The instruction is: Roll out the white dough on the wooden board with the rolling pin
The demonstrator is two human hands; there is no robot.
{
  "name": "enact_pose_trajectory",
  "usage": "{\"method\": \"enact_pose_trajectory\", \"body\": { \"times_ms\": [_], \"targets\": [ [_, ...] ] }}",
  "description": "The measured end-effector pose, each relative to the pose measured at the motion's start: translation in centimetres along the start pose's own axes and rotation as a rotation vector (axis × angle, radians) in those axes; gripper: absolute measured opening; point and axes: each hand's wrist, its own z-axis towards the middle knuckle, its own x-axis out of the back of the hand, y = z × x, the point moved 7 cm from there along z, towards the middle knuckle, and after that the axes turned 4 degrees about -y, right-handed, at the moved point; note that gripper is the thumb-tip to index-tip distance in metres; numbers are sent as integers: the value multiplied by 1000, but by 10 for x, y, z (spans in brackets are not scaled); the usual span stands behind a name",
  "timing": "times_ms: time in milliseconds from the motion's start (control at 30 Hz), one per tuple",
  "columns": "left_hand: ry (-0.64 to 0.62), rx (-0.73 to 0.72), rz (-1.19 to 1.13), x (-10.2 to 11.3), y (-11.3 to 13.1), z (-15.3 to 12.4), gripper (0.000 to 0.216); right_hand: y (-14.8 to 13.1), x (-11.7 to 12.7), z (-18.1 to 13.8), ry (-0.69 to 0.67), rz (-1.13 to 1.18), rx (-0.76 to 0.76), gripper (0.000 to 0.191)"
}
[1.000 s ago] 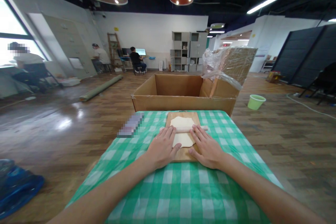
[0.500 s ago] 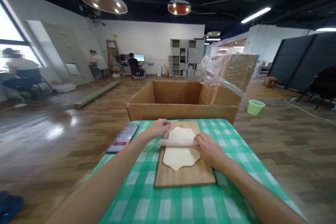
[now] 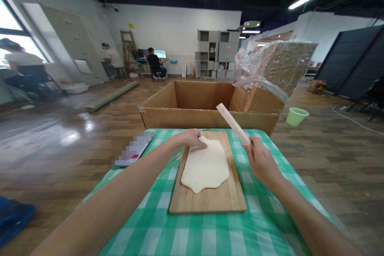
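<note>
A flat, pale sheet of dough with an uneven outline lies on a wooden cutting board. My left hand is at the dough's far left edge, its thumb over the surface and its fingers closed on that edge; the fingertips are partly hidden. To the right of the board, my right hand grips one end of a light-coloured rolling pin. The pin is raised and slants up and away to the left, apart from the dough.
A green checked cloth covers the table. A tablet or phone, partly pixelated, lies at the left. Past the far edge stands a large open cardboard box, with a plastic-wrapped carton. A green bucket is on the floor; several people sit farther back.
The rolling pin has come up off the dough and swung right in my right hand. My left hand has moved onto the dough's far left edge. The view has tilted slightly down.
</note>
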Motion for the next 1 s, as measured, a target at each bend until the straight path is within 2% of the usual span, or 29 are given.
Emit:
{"method": "enact_pose_trajectory", "body": {
  "times_ms": [300,533,633,733,800,833,900,1000],
  "targets": [
    [160,-105,-26,22,16,-14,29,9,0,2,28,14,-56,34],
    [258,-326,-106,54,50,-33,29,10,3,1,45,34,-54,31],
    [337,-366,-117,79,60,-39,29,9,4,0,54,46,-53,31],
    [536,-385,-113,123,70,-55,27,10,7,0,80,49,-64,34],
    [611,-436,-77,141,79,-71,23,11,9,-1,104,49,-68,36],
    [613,-467,-56,142,83,-78,18,11,11,-1,115,51,-69,37],
    [578,-513,-23,125,86,-92,8,13,12,-1,129,60,-74,38],
    [475,-484,-65,62,74,-109,13,14,13,-2,129,53,-94,37]
  ]
}}
